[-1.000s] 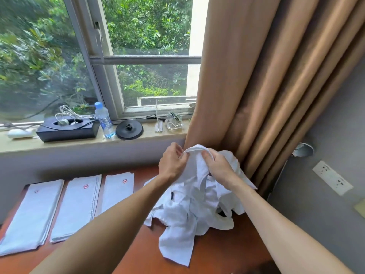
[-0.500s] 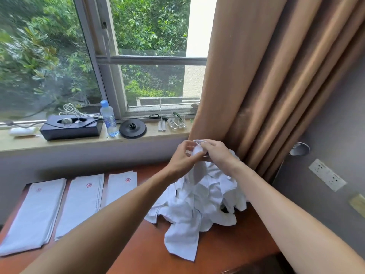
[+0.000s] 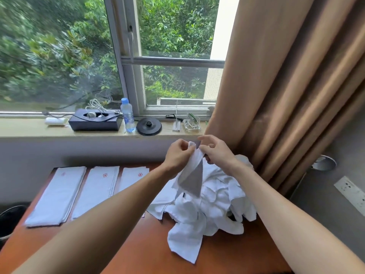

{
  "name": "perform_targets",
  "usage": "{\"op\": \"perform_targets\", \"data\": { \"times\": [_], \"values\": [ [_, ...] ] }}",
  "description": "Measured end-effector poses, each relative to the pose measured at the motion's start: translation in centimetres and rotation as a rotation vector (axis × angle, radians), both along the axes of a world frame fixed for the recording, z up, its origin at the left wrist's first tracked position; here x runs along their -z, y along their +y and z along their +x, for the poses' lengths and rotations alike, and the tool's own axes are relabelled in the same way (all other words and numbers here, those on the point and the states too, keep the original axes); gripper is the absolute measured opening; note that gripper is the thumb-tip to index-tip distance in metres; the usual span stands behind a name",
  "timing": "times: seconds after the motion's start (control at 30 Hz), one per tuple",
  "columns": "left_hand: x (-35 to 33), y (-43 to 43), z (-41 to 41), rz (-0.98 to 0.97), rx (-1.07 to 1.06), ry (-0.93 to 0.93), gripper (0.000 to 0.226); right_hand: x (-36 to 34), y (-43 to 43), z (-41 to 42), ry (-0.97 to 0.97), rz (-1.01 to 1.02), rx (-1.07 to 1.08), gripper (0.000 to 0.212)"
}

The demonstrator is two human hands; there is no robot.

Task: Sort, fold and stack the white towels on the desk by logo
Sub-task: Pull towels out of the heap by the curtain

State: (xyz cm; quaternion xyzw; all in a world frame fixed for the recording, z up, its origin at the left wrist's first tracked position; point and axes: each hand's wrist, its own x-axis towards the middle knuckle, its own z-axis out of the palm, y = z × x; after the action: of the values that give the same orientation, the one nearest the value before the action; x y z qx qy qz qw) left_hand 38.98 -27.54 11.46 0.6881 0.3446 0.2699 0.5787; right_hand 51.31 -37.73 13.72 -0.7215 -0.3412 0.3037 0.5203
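Note:
A heap of crumpled white towels [image 3: 213,206] lies on the right half of the brown desk [image 3: 138,252]. Above the heap, my left hand [image 3: 178,154] and my right hand [image 3: 215,152] pinch the top edge of one white towel [image 3: 192,175], which hangs down in a point. Three folded stacks lie side by side on the desk's left half: a left stack [image 3: 57,196], a middle stack [image 3: 96,192] and a right stack [image 3: 132,179], each with a small red logo near its far end. My left forearm covers part of the right stack.
The windowsill behind the desk holds a black box with cables [image 3: 94,120], a water bottle [image 3: 127,115], a black round base [image 3: 149,126] and a glass dish [image 3: 191,123]. A tan curtain [image 3: 276,95] hangs at the right. A dark bin [image 3: 9,218] stands left of the desk.
Both hands have lifted one towel's edge higher out of the heap, so it now hangs apart from the pile. The view has shifted slightly to the right.

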Motion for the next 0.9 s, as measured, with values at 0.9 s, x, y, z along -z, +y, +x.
{"op": "perform_targets", "data": {
  "times": [0.9],
  "values": [
    [0.4, -1.7, -2.5, 0.319, 0.034, 0.123, 0.026, 3.4, 0.6, 0.1, -0.125, 0.202, -0.251, 0.017]
  ]
}}
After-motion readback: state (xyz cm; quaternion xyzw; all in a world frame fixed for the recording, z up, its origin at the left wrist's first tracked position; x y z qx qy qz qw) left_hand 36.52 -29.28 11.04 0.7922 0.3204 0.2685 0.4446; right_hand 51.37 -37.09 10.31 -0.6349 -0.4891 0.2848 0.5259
